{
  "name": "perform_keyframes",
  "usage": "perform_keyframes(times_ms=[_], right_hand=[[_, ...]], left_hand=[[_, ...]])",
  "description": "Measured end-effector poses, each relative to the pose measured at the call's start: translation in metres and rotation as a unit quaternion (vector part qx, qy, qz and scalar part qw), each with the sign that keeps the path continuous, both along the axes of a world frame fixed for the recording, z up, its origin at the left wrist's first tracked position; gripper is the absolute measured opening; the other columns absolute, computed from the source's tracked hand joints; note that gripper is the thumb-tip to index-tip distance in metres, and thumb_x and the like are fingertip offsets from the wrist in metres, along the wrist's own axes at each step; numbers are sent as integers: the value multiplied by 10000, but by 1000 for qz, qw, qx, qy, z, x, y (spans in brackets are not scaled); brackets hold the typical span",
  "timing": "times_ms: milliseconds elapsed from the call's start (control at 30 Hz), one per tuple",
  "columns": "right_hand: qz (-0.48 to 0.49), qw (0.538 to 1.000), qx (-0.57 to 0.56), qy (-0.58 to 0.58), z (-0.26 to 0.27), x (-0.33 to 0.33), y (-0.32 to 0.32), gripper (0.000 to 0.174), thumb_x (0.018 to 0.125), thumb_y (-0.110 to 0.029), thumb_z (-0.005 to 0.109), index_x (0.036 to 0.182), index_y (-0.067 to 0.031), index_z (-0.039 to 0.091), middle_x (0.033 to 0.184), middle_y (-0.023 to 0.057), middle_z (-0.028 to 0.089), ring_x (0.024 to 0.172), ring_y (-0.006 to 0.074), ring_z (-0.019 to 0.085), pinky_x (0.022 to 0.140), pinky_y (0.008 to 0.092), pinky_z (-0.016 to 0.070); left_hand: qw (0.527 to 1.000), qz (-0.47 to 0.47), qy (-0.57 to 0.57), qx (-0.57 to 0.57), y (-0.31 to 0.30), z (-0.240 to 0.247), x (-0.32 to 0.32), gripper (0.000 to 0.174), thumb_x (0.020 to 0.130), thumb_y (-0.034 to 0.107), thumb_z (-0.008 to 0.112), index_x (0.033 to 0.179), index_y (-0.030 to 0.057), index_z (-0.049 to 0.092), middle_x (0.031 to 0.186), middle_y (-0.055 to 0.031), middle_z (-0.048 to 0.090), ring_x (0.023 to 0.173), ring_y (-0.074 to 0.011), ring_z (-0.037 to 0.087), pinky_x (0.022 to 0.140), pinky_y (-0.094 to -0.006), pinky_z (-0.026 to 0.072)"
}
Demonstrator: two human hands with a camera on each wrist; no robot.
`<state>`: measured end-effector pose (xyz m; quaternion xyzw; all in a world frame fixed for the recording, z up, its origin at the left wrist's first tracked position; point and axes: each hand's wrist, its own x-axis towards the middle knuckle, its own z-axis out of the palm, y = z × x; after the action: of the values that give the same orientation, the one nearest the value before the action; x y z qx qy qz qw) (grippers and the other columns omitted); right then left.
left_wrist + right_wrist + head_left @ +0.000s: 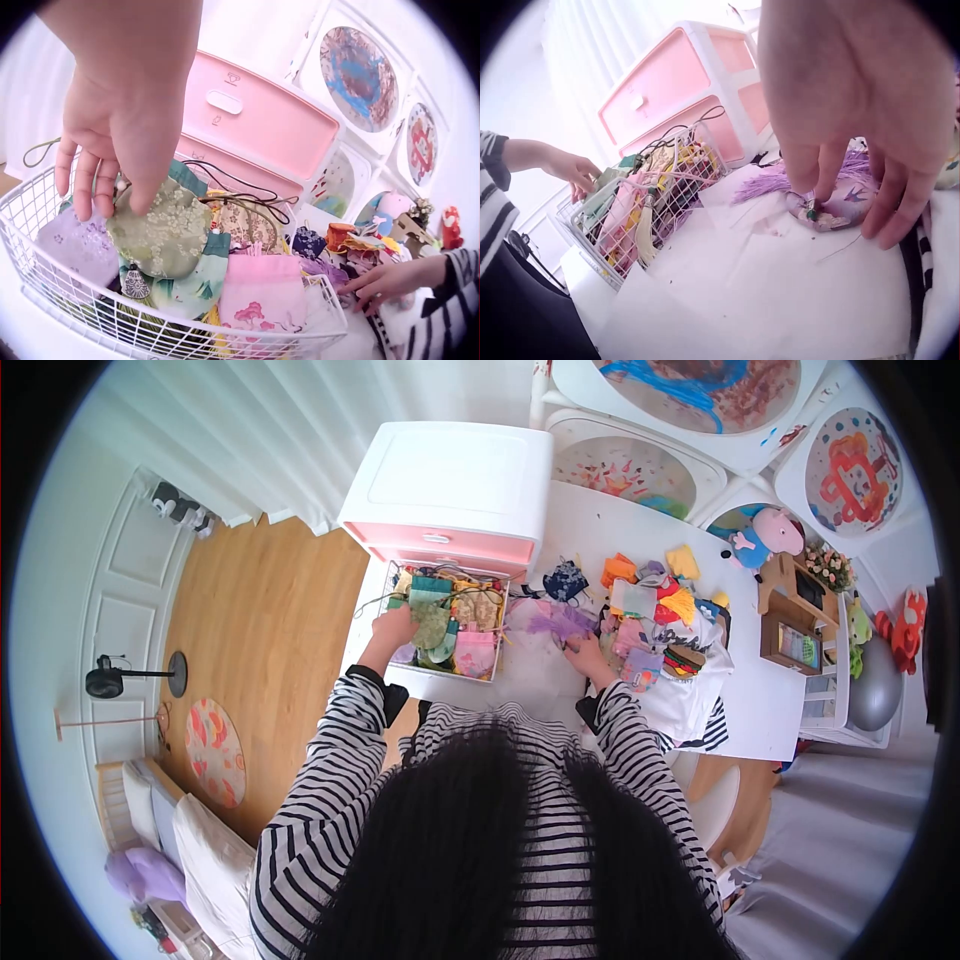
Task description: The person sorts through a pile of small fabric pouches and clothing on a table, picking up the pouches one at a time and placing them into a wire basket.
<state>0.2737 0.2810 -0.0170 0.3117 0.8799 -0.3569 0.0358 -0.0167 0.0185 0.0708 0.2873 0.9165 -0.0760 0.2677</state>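
In the white wire basket point(150, 319), my left hand point(124, 127) holds a round olive-green floral sachet point(169, 240) by its upper left edge, thumb over its face. Under and beside it lie a lilac pouch point(75, 244), a green-and-white pouch point(193, 285) and a pink pouch point(262, 289). Out on the table, my right hand point(862, 97) pinches a small lilac sachet point(847, 202) near a green bead, its other fingers at the sachet's far side. The sachet's purple tassel point(761, 184) spreads to the left of the fingers.
A white drawer unit with pink fronts point(450, 490) stands behind the basket. To the right, a pile of coloured cloth pieces point(640, 600) lies beside a white T-shirt point(680, 695). A plush pig point(765, 540) and a wooden box point(795, 630) stand at the table's right end.
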Motion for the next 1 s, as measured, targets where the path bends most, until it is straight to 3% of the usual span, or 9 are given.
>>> perform_keyframes(times_ms=[167,333,567,667,733,867,933,1000], right_hand=[[-24,1000,2,-15,-3,-9,4,367,701,-279,589,995,-59,601,1088,183,538,1142,413,331,971,442,277],[-51,997,2,-56,-4,-10,4,349,727,-284,552,979,-44,589,1200,277,378,1132,398,350,933,404,336],[-6,996,17,-90,-32,-11,15,333,728,-233,518,974,-17,579,1184,249,377,1076,389,403,893,400,372],[9,997,17,-81,-13,-13,11,357,718,-223,529,986,10,560,1175,243,380,1049,383,423,880,386,381],[-83,996,42,15,28,-13,-5,395,699,-200,571,1023,21,531,1172,221,390,1051,356,428,872,375,384],[-51,984,132,105,84,-15,-13,432,678,-162,611,1059,14,510,1169,189,399,1027,331,453,855,366,394],[-17,956,212,201,105,-17,-10,478,671,-140,630,1104,-1,486,1166,149,407,1008,307,474,832,363,404],[-15,958,185,218,129,-20,-12,471,672,-135,631,1103,-4,493,1153,138,422,953,287,500,789,345,422]], left_hand=[[999,39,7,34,1,10,-2,432,774,370,503,1123,121,445,969,-127,598,909,-283,576,749,-416,446],[996,34,-4,79,-2,16,-5,418,779,388,485,1106,128,479,991,-132,589,929,-288,564,778,-424,430],[994,33,-20,106,0,21,1,395,777,382,484,1080,130,509,995,-119,592,924,-277,566,782,-414,432],[992,24,-22,122,4,27,2,382,777,381,486,1066,134,520,969,-125,599,916,-278,569,778,-404,436],[984,-12,-36,175,8,35,6,352,784,362,494,1044,127,531,919,-131,609,879,-284,576,746,-389,446],[974,-43,-54,216,21,58,14,318,788,320,506,1029,114,534,859,-133,616,823,-287,584,705,-382,453],[962,-64,-74,257,33,69,19,296,789,271,513,1038,110,526,833,-126,619,775,-282,590,663,-378,454],[942,-80,-85,314,45,73,27,272,792,240,520,1024,98,519,777,-118,603,716,-263,583,631,-354,451]])
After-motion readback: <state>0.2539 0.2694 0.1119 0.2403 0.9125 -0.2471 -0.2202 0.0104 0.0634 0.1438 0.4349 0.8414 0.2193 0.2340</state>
